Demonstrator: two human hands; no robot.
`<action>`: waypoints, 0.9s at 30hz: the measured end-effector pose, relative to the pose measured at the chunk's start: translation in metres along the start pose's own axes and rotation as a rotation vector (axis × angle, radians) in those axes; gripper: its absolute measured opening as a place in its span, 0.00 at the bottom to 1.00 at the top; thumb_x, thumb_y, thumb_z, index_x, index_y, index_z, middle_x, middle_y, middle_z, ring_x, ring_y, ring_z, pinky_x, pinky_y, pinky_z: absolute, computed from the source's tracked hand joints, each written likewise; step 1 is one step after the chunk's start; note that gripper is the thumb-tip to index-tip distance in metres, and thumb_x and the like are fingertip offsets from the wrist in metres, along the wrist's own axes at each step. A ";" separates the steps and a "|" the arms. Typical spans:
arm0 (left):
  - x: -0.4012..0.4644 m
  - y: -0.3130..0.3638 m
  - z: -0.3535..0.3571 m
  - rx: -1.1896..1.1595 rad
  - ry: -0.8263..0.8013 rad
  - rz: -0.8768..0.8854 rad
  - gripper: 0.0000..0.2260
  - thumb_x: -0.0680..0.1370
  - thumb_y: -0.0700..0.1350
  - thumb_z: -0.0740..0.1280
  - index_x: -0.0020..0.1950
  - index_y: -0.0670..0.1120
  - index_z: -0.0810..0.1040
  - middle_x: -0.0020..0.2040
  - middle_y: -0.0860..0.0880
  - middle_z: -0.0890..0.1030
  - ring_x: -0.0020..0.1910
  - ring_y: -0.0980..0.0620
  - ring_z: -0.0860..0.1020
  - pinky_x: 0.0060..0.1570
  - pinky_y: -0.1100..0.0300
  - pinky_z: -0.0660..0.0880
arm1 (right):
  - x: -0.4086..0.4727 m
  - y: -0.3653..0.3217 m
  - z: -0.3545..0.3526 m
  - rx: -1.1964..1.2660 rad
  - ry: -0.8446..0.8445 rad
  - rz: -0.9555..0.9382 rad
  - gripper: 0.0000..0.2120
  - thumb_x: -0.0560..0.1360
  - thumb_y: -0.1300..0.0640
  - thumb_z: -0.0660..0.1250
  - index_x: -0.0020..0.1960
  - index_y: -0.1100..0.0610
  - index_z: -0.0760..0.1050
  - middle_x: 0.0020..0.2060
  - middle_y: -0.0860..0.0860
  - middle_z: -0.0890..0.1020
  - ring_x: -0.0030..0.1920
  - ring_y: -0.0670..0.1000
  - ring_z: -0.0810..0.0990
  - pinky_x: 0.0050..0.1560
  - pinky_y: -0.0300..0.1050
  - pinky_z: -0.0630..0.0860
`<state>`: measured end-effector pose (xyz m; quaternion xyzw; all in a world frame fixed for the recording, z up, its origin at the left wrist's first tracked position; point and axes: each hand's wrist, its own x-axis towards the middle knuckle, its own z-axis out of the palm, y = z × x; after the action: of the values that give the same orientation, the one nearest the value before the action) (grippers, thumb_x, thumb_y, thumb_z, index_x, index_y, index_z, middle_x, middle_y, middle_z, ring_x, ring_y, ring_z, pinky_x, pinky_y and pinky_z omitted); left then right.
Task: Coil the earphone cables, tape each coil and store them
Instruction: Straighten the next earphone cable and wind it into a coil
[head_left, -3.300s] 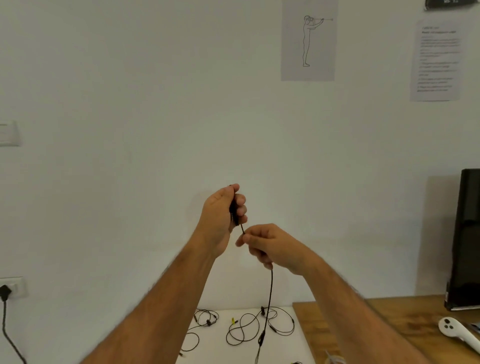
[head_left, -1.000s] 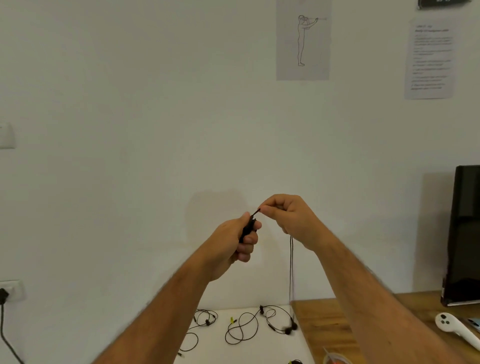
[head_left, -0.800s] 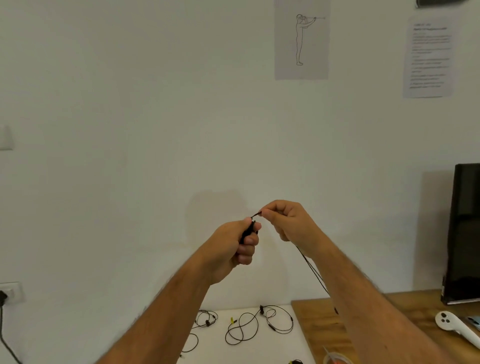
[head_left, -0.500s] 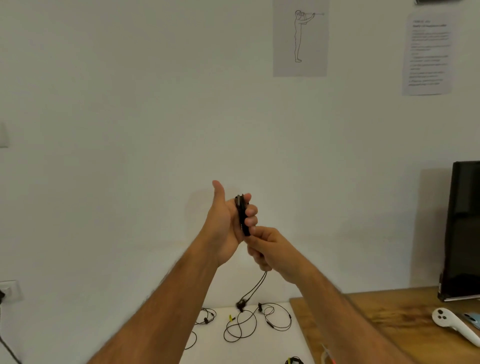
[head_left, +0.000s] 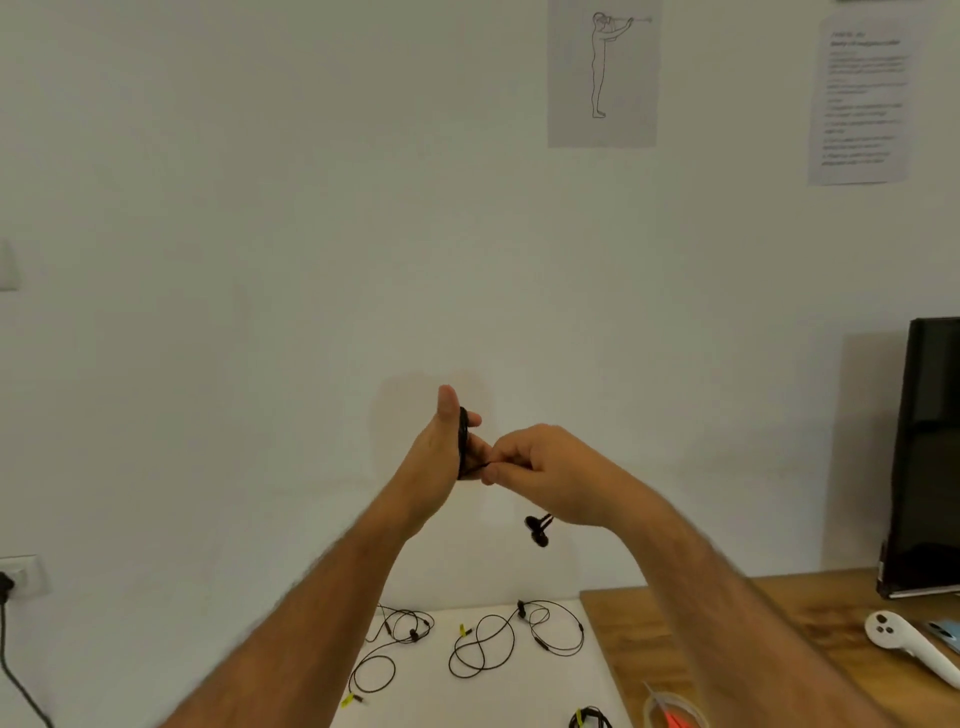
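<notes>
1. Up in front of the wall (head_left: 260, 208), my left hand (head_left: 434, 462) grips the black coil (head_left: 464, 441) of earphone cable, which is wound round its fingers, thumb pointing up.
2. My right hand (head_left: 540, 467) pinches the loose end of that cable just beside the coil; the earbuds (head_left: 537, 530) dangle beneath it.
3. Below, a white table (head_left: 545, 691) carries two loose earphone cables (head_left: 511, 639) near its far edge, and another black bundle (head_left: 589, 719) near its right edge.
4. Against its right edge stands a wooden table (head_left: 675, 623) with a white controller (head_left: 906, 644), a dark screen (head_left: 930, 457) at its far edge and a clear tape roll (head_left: 672, 709).
5. On the wall hang a sheet with a line drawing of a figure (head_left: 602, 73) and a printed notice (head_left: 862, 98), too blurred to read; a socket (head_left: 21, 574) sits low on the left.
</notes>
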<state>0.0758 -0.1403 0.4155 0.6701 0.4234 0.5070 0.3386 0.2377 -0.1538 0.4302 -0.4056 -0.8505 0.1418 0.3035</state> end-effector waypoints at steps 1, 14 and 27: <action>-0.001 -0.002 0.001 0.054 -0.040 0.005 0.38 0.71 0.70 0.39 0.59 0.44 0.72 0.42 0.42 0.82 0.42 0.49 0.83 0.48 0.59 0.79 | 0.000 -0.001 -0.005 -0.032 0.013 -0.018 0.09 0.79 0.54 0.65 0.44 0.55 0.82 0.26 0.44 0.70 0.26 0.44 0.65 0.32 0.39 0.65; -0.022 0.016 0.009 -0.344 -0.302 -0.176 0.27 0.79 0.67 0.45 0.45 0.45 0.69 0.30 0.51 0.58 0.29 0.53 0.54 0.29 0.62 0.56 | 0.007 0.016 -0.026 0.406 0.225 -0.036 0.06 0.75 0.60 0.71 0.40 0.54 0.81 0.33 0.51 0.81 0.29 0.47 0.74 0.30 0.41 0.71; -0.013 0.025 0.014 -0.907 -0.196 -0.111 0.17 0.83 0.49 0.53 0.36 0.47 0.69 0.25 0.53 0.59 0.21 0.58 0.55 0.22 0.64 0.53 | 0.014 0.017 0.032 1.043 0.271 0.044 0.12 0.82 0.58 0.61 0.46 0.58 0.81 0.33 0.57 0.76 0.31 0.53 0.73 0.32 0.44 0.72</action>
<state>0.0935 -0.1629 0.4287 0.4755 0.1600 0.5563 0.6625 0.2206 -0.1324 0.4027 -0.2335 -0.6116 0.4981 0.5687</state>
